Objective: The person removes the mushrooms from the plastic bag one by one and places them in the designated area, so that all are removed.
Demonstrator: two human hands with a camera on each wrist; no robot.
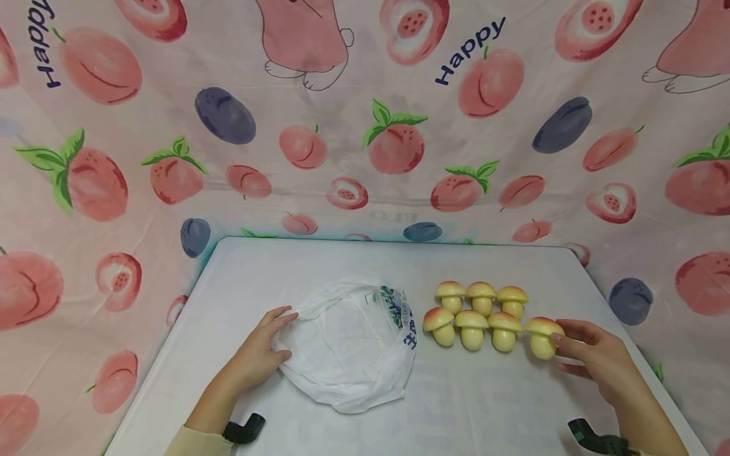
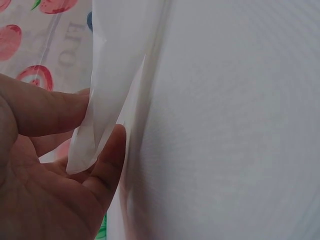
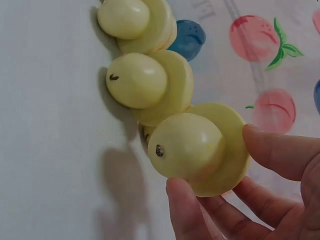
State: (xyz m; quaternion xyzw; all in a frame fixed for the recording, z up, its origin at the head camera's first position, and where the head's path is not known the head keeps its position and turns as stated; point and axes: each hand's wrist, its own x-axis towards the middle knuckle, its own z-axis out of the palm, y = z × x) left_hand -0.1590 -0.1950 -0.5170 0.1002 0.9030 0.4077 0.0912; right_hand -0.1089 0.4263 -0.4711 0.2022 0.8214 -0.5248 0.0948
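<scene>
A white plastic bag (image 1: 348, 348) with green and blue print lies crumpled on the table. My left hand (image 1: 259, 348) is at its left edge, holding the bag's rim (image 2: 102, 100) between thumb and fingers in the left wrist view. At the right, my right hand (image 1: 595, 354) grips a toy mushroom (image 1: 543, 337) by its cap, stem toward me. The right wrist view shows thumb and fingers around this mushroom's cap (image 3: 232, 150). Beside it stand several similar yellow mushrooms (image 1: 472, 329) with reddish-brown cap tops, in two rows.
The white table (image 1: 490, 405) carries the bag and the mushrooms. Behind it and along its sides hangs a pink cloth (image 1: 342, 114) printed with fruit. A black wrist strap part (image 1: 244, 429) shows at the left wrist, another (image 1: 595, 437) at the right.
</scene>
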